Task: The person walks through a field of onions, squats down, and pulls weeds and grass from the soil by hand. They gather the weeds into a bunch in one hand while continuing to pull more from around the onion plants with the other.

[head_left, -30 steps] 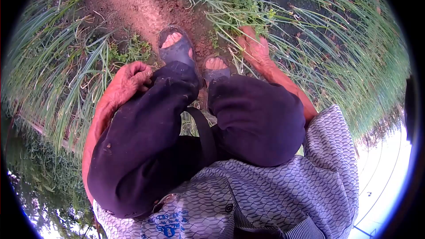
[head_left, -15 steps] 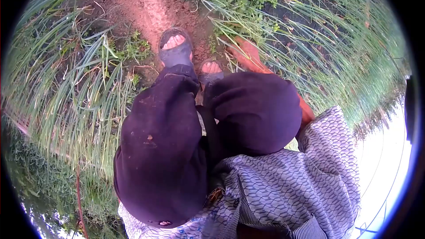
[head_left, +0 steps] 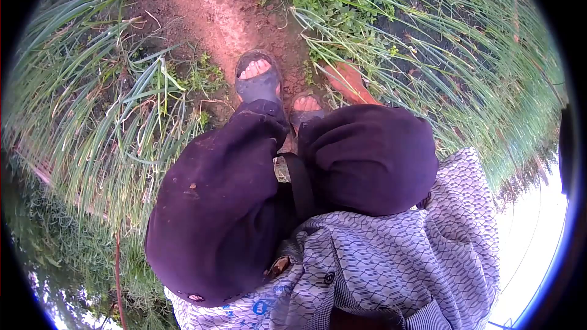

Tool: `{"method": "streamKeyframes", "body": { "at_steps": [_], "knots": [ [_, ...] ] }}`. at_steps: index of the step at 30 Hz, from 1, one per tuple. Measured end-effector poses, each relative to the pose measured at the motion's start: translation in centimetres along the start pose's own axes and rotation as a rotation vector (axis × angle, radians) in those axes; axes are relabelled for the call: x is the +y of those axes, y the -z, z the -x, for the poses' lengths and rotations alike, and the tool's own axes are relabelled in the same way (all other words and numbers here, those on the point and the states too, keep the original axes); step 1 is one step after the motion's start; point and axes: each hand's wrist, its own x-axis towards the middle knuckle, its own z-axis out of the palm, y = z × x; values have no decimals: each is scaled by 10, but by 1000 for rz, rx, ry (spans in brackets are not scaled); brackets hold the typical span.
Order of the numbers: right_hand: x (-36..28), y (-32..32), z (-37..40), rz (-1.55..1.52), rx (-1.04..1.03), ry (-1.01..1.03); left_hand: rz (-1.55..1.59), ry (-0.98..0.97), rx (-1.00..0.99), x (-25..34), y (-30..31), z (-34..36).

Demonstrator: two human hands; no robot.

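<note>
My right hand point(head_left: 347, 80) reaches down past my right knee, low to the ground among green weeds point(head_left: 342, 9) and long onion-like leaves point(head_left: 422, 79). Leaves cover its fingers, so I cannot tell whether it grips anything. The right knee hides most of that forearm. No left hand shows in the view. My sandalled feet point(head_left: 258, 79) stand on reddish soil beside the right hand, under bent legs in dark trousers point(head_left: 214, 201).
A strip of bare reddish earth point(head_left: 214, 9) runs ahead between the plants. Long green leaves point(head_left: 92, 128) lean over on the left. A dark strap point(head_left: 299, 186) spans the gap between my legs, and a patterned grey shirt point(head_left: 391, 256) drapes over my lap.
The feet and right hand sit slightly lower and further right in view. My knees are wider apart, showing more strap. The forearm glimpsed beside the right knee is now hidden.
</note>
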Motion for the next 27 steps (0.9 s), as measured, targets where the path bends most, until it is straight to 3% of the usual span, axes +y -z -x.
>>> {"method": "streamKeyframes", "body": {
  "at_steps": [2,9,10,12,13,17,19,21,23,27],
  "knots": [
    [-59,37,29,-14,9,15,-15,-10,17,11,4,-4],
    [-193,121,-14,-69,40,52,-74,-39,58,43,-3,-15],
    [-152,93,42,-80,45,59,-78,-36,73,45,-6,-14],
    [37,12,-33,-605,-134,-392,-103,-31,81,52,-10,-11],
    [89,-21,-4,-867,-221,-618,-118,-36,79,58,-14,-10],
    [70,-13,21,-368,25,-609,-164,-115,78,102,-33,-27],
    [22,20,6,-632,11,-718,-179,-137,98,118,-39,-30],
    [57,-16,12,-732,205,-616,-204,-138,107,127,-45,-28],
    [59,-38,7,-551,366,-476,-220,-151,130,139,-49,-25],
    [19,-29,-17,-357,390,-564,-161,-252,132,156,-55,-25]
  ]
}}
